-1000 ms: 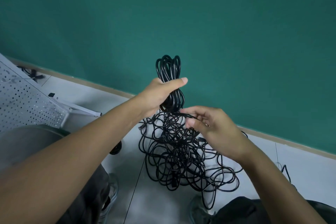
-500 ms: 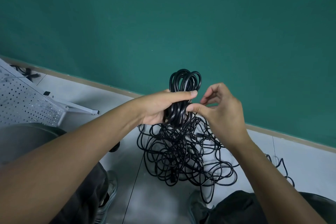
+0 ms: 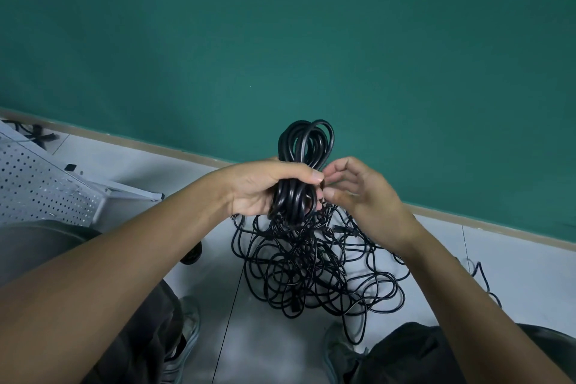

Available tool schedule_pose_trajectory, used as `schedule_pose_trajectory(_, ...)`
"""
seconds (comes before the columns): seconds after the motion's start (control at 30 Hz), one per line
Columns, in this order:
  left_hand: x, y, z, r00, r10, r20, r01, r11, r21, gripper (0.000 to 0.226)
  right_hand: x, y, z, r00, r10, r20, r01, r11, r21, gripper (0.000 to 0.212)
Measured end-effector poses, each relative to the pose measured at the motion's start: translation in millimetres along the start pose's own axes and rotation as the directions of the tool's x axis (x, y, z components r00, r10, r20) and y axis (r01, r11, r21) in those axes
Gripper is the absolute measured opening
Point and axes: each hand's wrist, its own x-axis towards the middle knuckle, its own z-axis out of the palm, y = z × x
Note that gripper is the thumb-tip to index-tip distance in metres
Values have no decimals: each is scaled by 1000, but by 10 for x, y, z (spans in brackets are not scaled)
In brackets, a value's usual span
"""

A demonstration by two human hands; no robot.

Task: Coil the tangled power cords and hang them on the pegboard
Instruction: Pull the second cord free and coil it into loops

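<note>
The left hand (image 3: 265,187) holds its grip wrapped round the waist of the coiled bundle (image 3: 304,165), thumb laid across the front, loops standing up above the fist; the right hand (image 3: 358,193) sits just right of the bundle, thumb and fingertips curled in at its edge, seemingly pinching a strand, though the strand itself is too fine to make out; below the bundle the tangled cords (image 3: 311,268) hang and spread over the floor (image 3: 265,346), still joined to it. The likely trouble: a knot in the tangle may catch as slack is drawn up to the bundle, tightening the snarl; or the left thumb may ease and the upper loops spring apart, since stiff cord resists a tight bend. The pegboard (image 3: 40,196) lies well left of the bundle, tilted, with no coil visible on it; no container is in view.
</note>
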Motion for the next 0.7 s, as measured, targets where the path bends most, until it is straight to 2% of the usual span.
schedule_pose_trajectory(0.07,12,5,-44,999,27,19,-25,997,-76,18,7,85,47,994,24,105,-14,995,-96,16)
schedule_pose_trajectory(0.1,9,11,-54,999,45,27,-41,991,-128,18,14,118,75,993,42,113,-28,992,-126,13)
schedule_pose_trajectory(0.2,5,39,-69,996,80,31,-70,965,-252,22,55,164,126,995,86,-41,-90,988,-125,8)
schedule_pose_trajectory(0.27,5,70,-83,997,77,-28,-82,959,-270,25,64,111,126,979,107,-174,-123,988,-88,7)
schedule_pose_trajectory(0.37,-3,133,-64,987,65,-147,-85,988,-131,21,31,16,125,946,123,-300,-125,992,12,9)
schedule_pose_trajectory(0.5,-10,155,-58,971,64,-229,-66,998,1,23,17,-77,129,935,135,-328,-92,985,143,7)
schedule_pose_trajectory(0.6,13,134,-56,958,37,-286,-18,997,70,5,26,-162,84,914,124,-386,-26,968,250,5)
schedule_pose_trajectory(0.7,38,80,-48,955,29,-294,8,992,126,12,26,-264,54,902,93,-422,42,953,300,7)
